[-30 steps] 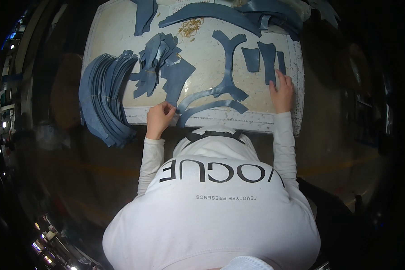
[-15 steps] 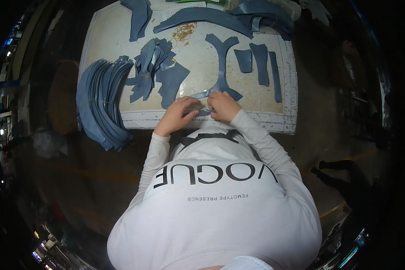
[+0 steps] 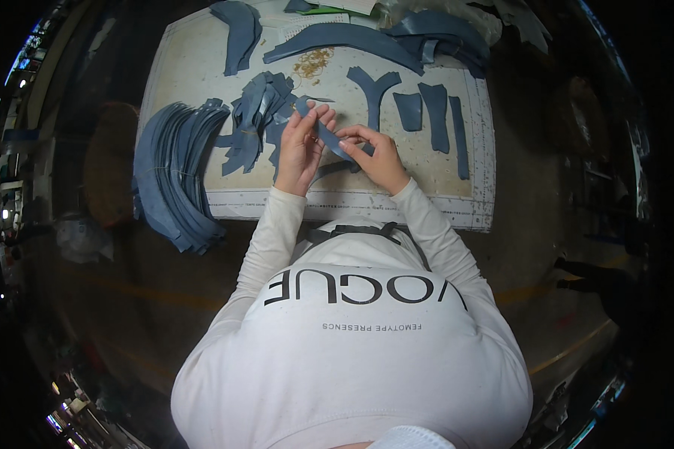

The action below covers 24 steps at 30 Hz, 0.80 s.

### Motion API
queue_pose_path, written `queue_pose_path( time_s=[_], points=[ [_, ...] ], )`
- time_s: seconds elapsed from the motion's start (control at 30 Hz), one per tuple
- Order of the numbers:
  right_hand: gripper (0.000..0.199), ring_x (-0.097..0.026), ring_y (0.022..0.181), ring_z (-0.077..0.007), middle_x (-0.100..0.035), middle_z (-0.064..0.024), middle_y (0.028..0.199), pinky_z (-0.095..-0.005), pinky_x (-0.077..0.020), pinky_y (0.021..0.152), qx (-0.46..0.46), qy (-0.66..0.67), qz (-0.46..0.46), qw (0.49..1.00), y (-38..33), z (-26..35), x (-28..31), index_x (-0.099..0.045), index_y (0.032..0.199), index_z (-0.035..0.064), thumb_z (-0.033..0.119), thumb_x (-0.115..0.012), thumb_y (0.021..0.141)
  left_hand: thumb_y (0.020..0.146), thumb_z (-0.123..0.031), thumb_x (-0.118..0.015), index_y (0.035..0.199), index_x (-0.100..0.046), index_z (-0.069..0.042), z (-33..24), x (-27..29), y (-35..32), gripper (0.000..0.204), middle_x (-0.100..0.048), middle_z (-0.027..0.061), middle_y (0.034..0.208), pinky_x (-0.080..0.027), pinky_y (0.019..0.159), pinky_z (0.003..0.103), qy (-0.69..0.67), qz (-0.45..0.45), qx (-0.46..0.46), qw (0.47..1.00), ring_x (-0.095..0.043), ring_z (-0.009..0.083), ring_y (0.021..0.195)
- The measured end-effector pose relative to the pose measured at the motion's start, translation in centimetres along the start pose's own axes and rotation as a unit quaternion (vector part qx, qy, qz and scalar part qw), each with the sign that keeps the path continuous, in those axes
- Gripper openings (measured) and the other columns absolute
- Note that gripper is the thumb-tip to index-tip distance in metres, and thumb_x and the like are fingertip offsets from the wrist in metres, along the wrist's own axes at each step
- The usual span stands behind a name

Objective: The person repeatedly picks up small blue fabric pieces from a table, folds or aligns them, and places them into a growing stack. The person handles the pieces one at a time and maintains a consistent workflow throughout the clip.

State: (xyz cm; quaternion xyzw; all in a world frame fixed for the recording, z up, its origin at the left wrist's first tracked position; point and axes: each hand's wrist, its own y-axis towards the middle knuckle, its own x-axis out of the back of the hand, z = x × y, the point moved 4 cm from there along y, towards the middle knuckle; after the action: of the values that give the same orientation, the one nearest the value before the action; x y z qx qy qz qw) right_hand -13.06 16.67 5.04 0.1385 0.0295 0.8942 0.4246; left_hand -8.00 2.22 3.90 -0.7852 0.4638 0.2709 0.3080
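A narrow blue strip of leather-like material (image 3: 330, 141) is stretched at a slant between my two hands, raised over the near part of the table. My left hand (image 3: 302, 150), palm turned up, pinches its upper left end between thumb and fingers. The lower right end is gripped by my right hand (image 3: 377, 159), thumb against fingers. Beyond my right hand lies a blue piece with a forked top (image 3: 373, 91); my fingers hide its lower part. Left of my left hand is a banded bundle of blue pieces (image 3: 251, 123).
A thick stack of curved blue pieces (image 3: 174, 176) overhangs the left edge of the white table (image 3: 457, 198). Flat blue pieces (image 3: 436, 118) lie at the right. Yellow rubber bands (image 3: 313, 63) are heaped at the back, near long curved blue pieces (image 3: 344, 39).
Both hands have risen off the near table edge and moved away from my body, lifting the blue strip. My left hand has turned palm up.
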Motion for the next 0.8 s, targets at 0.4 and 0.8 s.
queue_pose_path(
  time_s=[0.4, 0.8],
  points=[
    [0.012, -0.06, 0.084, -0.0246, -0.067, -0.0056, 0.081, -0.0384, -0.0357, 0.088, -0.026, -0.331, 0.265, 0.905, 3.5, -6.5, 2.9, -0.07, 0.085, 0.0147, 0.022, -0.065, 0.077, 0.08, -0.004, -0.068, 0.09, -0.066, 0.002, -0.7, 11.2, -1.7, 0.012, -0.066, 0.0061, 0.083, -0.054, 0.06, 0.02, 0.525, -0.062, 0.06, 0.847, -0.065, 0.0134, 0.067],
    [0.012, -0.054, 0.099, -0.024, -0.059, -0.0043, 0.088, -0.0421, -0.0412, 0.089, 0.065, -0.346, 0.285, 0.891, 3.0, -6.4, -3.8, -0.067, 0.081, 0.0125, 0.018, -0.068, 0.071, 0.073, -0.02, -0.072, 0.088, -0.068, -0.004, -1.1, 9.8, -3.6, 0.022, -0.066, 0.0127, 0.077, -0.05, 0.064, 0.032, 0.703, -0.099, -0.106, 0.696, -0.065, 0.0241, 0.067]
  ],
)
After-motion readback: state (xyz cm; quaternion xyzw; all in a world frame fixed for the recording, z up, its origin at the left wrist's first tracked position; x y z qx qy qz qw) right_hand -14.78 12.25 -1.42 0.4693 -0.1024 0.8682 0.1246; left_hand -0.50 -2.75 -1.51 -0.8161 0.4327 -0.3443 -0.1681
